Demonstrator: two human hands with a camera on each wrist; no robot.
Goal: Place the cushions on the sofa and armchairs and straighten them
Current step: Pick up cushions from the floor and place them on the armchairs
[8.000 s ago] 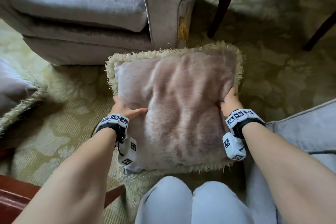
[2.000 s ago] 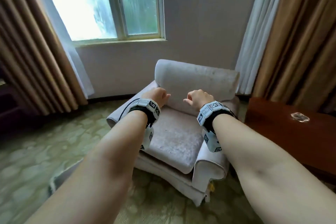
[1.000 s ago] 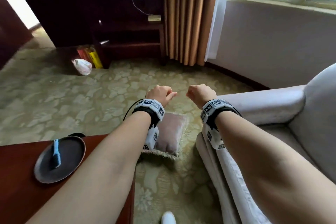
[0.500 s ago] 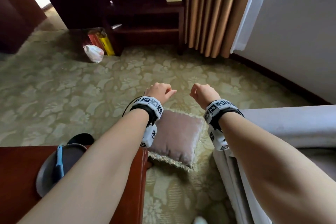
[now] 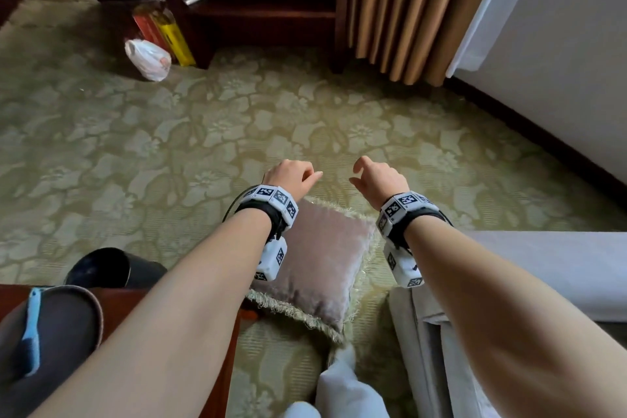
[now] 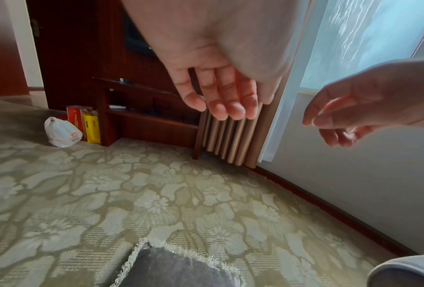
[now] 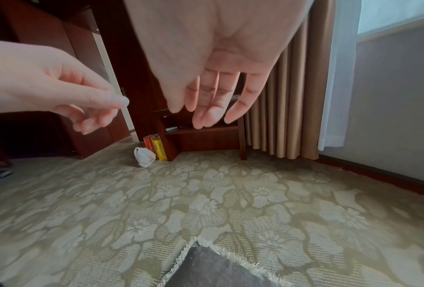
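Observation:
A pink fringed cushion (image 5: 319, 265) lies flat on the carpet between a wooden table and a grey armchair (image 5: 556, 268). Its near corner shows at the bottom of the left wrist view (image 6: 176, 270) and of the right wrist view (image 7: 213, 268). My left hand (image 5: 291, 176) and right hand (image 5: 376, 176) hover side by side in the air above the cushion's far edge. Both hands hold nothing, their fingers hanging loosely curled (image 6: 220, 101) (image 7: 206, 108). Neither hand touches the cushion.
A red-brown table (image 5: 230, 366) at lower left carries a dark plate (image 5: 64, 326) with a blue brush. A dark cabinet (image 5: 264, 0), boxes and a white plastic bag (image 5: 147, 59) stand at the far side. Curtains (image 5: 400, 10) hang at the back right. My leg is below.
My view has tilted down and drawn nearer, so the cushion on the floor sits closer beneath my hands. Both hands stay empty and have loosened a little from fists.

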